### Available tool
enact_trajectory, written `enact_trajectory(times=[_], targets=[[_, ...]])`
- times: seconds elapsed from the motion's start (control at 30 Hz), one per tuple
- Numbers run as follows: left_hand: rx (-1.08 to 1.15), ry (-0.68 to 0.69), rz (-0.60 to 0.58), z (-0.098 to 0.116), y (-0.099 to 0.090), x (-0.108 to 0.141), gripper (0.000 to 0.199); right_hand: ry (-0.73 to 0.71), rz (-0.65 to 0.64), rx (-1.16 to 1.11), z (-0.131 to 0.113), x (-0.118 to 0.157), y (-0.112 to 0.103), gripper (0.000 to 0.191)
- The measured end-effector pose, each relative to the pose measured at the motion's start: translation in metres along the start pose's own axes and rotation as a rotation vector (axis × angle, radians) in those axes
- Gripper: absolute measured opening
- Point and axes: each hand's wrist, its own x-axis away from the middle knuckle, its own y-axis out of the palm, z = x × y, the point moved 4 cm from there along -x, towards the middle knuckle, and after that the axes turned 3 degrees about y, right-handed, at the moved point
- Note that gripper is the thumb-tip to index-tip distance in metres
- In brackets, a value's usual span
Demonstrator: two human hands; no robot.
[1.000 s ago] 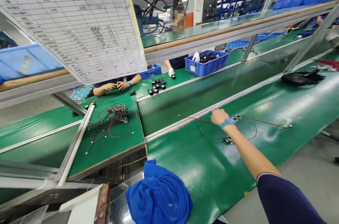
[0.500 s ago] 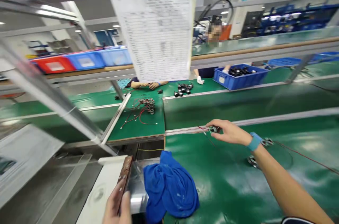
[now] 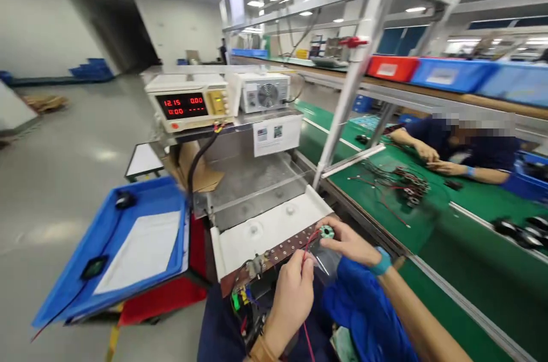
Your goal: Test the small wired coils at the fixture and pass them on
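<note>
Between the thumb and fingers of my right hand point(image 3: 349, 243) is a small round green circuit board point(image 3: 327, 232). My left hand point(image 3: 295, 286) pinches the red wire point(image 3: 309, 339) that runs from the board and hangs down below. Both hands are close together over a brown strip with metal studs point(image 3: 289, 250), which lies along the front edge of a white tray point(image 3: 269, 219). Blue cloth point(image 3: 368, 305) lies below my right wrist. Small coloured connectors point(image 3: 240, 297) sit at the near end of the strip.
A power supply point(image 3: 190, 102) with red digits stands behind the white tray. To the left is a blue bin point(image 3: 145, 193) holding paper and a cable. On the green bench point(image 3: 432, 242) at the right lies a pile of wired boards point(image 3: 409, 185). A person works beyond it.
The view has swung left. My right hand has brought the board from over the green bench to the brown strip, and my left hand has taken hold of its red wire.
</note>
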Motion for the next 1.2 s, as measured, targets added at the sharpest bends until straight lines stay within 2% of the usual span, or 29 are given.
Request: enact_trajectory(times=[0.13,0.23,0.33,0.43,0.57,0.7,0.8,1.0,1.1,1.2], targets=[[0.449,-0.274,0.086,-0.051,-0.037,0.010,0.055,-0.090,-0.054,0.229,0.045,-0.101,0.085,0.029],[0.649,-0.352,0.147,-0.080,-0.053,0.028,0.060,-0.068,-0.102,0.258,0.073,-0.160,0.138,0.033],[0.735,-0.457,0.174,-0.109,-0.056,0.051,0.060,-0.037,-0.156,0.215,0.096,-0.192,0.177,0.040],[0.821,-0.567,0.143,-0.134,-0.048,0.069,0.064,-0.037,-0.228,0.213,0.116,-0.199,0.199,0.043],[0.843,-0.664,-0.009,-0.147,-0.033,0.074,0.066,-0.145,-0.255,0.219,0.130,-0.196,0.210,0.047],[0.781,-0.601,-0.055,-0.135,-0.031,0.059,0.063,-0.248,-0.293,0.217,0.133,-0.198,0.214,0.052],[0.737,-0.530,-0.002,-0.119,-0.038,0.042,0.059,-0.251,-0.300,0.243,0.135,-0.200,0.216,0.054],[0.710,-0.365,0.125,-0.096,-0.072,0.003,0.053,-0.096,-0.226,0.411,0.137,-0.203,0.213,0.042],[0.597,-0.326,0.168,-0.100,-0.087,-0.019,0.053,-0.085,-0.230,0.489,0.134,-0.204,0.211,0.034],[0.448,-0.303,0.237,-0.113,-0.093,-0.038,0.056,-0.106,-0.251,0.515,0.131,-0.204,0.211,0.030]])
